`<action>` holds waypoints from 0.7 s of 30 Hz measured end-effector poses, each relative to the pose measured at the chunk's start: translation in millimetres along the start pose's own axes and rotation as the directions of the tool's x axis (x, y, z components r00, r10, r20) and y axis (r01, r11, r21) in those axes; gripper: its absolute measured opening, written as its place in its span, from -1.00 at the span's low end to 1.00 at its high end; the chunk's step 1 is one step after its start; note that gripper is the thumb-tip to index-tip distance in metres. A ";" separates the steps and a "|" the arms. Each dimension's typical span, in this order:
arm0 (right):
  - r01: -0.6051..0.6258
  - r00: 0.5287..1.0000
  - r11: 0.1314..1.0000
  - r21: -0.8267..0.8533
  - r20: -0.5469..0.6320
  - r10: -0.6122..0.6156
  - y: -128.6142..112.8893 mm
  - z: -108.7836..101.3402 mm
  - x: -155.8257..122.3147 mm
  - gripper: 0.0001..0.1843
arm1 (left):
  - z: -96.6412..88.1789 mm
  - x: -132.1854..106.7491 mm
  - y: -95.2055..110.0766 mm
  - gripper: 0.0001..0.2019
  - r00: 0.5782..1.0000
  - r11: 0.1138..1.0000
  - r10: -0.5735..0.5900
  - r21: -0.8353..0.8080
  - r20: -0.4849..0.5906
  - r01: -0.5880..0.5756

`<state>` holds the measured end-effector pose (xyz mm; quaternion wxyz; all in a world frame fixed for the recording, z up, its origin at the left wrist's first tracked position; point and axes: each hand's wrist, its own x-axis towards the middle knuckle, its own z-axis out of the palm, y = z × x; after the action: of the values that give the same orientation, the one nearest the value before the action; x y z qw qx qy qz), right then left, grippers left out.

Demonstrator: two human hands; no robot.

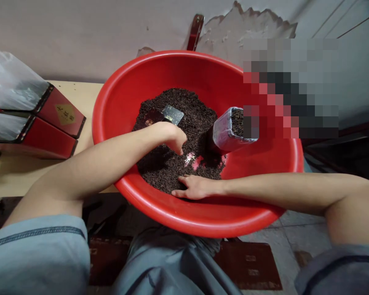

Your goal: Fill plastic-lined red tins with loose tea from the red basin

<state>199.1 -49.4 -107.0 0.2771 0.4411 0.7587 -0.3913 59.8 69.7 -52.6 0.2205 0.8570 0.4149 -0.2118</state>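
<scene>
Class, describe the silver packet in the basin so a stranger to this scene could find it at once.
Find the big red basin filled with dark loose leaves. On the leaves near its far side, just beyond the left hand, lies a small flat packet. It alone is shiny silver, unlike the bulging clear pouch of leaves to its right.

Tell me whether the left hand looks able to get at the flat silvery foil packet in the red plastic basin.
Probably yes: the left hand is right beside the flat silvery foil packet, lying uncovered on dark loose leaves, nothing between.
</scene>
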 end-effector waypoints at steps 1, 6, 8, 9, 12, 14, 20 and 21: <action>0.008 1.000 1.000 0.005 0.004 -0.008 0.0 -0.3 0.1 -0.06 | -1.5 -1.9 1.8 -0.58 1.000 1.000 0.006 0.016 0.009 -0.006; -0.002 1.000 1.000 0.019 -0.002 0.002 2.1 0.6 1.9 -0.13 | -5.1 -5.5 1.8 -0.54 1.000 1.000 0.016 0.013 0.008 -0.016; 0.018 1.000 0.999 0.029 -0.013 -0.018 4.1 1.7 3.5 -0.23 | -7.4 -8.5 3.2 -0.48 0.999 0.996 0.006 0.086 0.042 -0.009; 0.031 0.999 0.998 0.047 -0.017 -0.030 5.1 2.0 4.6 -0.31 | -8.6 -10.4 4.4 -0.45 0.998 0.994 -0.001 0.111 0.058 -0.006; 0.060 0.998 0.986 0.156 -0.022 -0.057 7.8 -1.0 8.1 -0.56 | -10.9 -15.1 7.8 -0.39 0.997 0.993 -0.017 0.114 0.072 0.009; 0.086 0.996 0.966 0.244 -0.043 -0.078 9.0 -8.1 9.5 -0.68 | -11.1 -16.5 9.2 -0.37 0.998 0.994 -0.020 0.109 0.067 0.013; 0.184 0.965 0.902 0.390 -0.244 -0.092 15.0 -52.6 1.2 -0.73 | -16.0 -20.6 10.0 -0.34 0.994 0.989 -0.061 0.137 0.093 0.048; 0.210 0.956 0.870 0.447 -0.279 -0.087 17.8 -61.4 -2.1 -0.76 | -17.8 -21.6 9.2 -0.35 0.992 0.986 -0.082 0.150 0.091 0.067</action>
<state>211.2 6.6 -78.5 0.0325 0.4809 0.7012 -0.5254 58.2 61.1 -24.5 0.1688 0.8434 0.4187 -0.2912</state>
